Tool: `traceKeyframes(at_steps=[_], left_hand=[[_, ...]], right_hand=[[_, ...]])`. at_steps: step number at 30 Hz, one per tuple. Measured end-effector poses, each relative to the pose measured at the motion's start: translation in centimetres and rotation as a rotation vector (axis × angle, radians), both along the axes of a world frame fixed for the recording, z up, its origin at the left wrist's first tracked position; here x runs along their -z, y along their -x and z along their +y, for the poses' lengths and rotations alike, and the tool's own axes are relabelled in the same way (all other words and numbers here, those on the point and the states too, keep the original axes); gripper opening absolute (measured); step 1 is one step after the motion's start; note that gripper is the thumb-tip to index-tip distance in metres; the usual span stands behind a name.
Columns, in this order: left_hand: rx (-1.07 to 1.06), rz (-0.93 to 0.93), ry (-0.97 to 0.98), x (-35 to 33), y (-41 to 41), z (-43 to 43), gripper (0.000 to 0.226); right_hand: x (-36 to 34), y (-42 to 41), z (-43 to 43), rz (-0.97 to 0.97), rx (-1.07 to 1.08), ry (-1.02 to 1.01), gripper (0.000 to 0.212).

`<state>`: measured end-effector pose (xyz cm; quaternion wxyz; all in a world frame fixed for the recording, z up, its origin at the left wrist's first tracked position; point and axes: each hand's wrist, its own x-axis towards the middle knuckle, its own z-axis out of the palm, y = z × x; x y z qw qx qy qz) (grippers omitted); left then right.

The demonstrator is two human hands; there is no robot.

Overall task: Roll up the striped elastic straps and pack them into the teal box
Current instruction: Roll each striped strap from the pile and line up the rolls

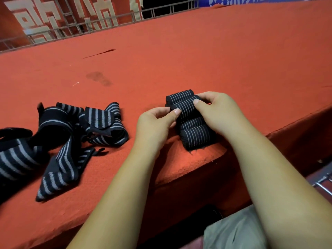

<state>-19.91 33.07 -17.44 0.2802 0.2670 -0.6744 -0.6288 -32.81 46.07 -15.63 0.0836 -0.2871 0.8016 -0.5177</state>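
Observation:
A black strap with thin grey stripes (190, 121) lies near the front edge of the red felt table (197, 56), partly rolled at its far end. My left hand (154, 123) pinches the roll from the left with thumb and forefinger. My right hand (219, 110) grips the roll from the right, fingers curled over it. The strap's flat tail (196, 139) reaches the table edge. A loose heap of more striped straps (71, 133) lies to the left. No teal box is in view.
The table's front edge (188, 169) runs diagonally under my forearms. A metal railing (71, 27) and a red wall with pale patterns stand behind the table's far edge. A dark stain (98, 78) marks the felt. My lap in grey fabric (233, 230) is below.

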Motion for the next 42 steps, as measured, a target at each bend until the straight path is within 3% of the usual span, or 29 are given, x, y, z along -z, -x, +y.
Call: traceKeyframes(at_steps=[11, 25, 32, 36, 42], left_hand=[[-0.028, -0.047, -0.053, 0.1, 0.4, -0.4, 0.024], [-0.049, -0.119, 0.034, -1.2, -2.7, -0.2, 0.026], [-0.045, -0.094, -0.005, -1.8, -6.5, -0.4, 0.014], [-0.06, -0.075, -0.016, -2.6, -9.1, -1.1, 0.012], [-0.119, -0.093, 0.018, -4.0, -13.9, -3.0, 0.01]], right_hand=[[0.2, -0.3, 0.2, -0.023, 0.036, -0.054, 0.025], [0.3, -1.5, 0.4, -0.044, 0.14, -0.014, 0.025], [-0.7, -3.9, -0.3, 0.143, 0.288, 0.03, 0.032], [-1.7, -7.1, -1.9, 0.28, 0.193, 0.146, 0.026], [-1.3, -11.7, -6.4, 0.293, -0.007, 0.175, 0.014]])
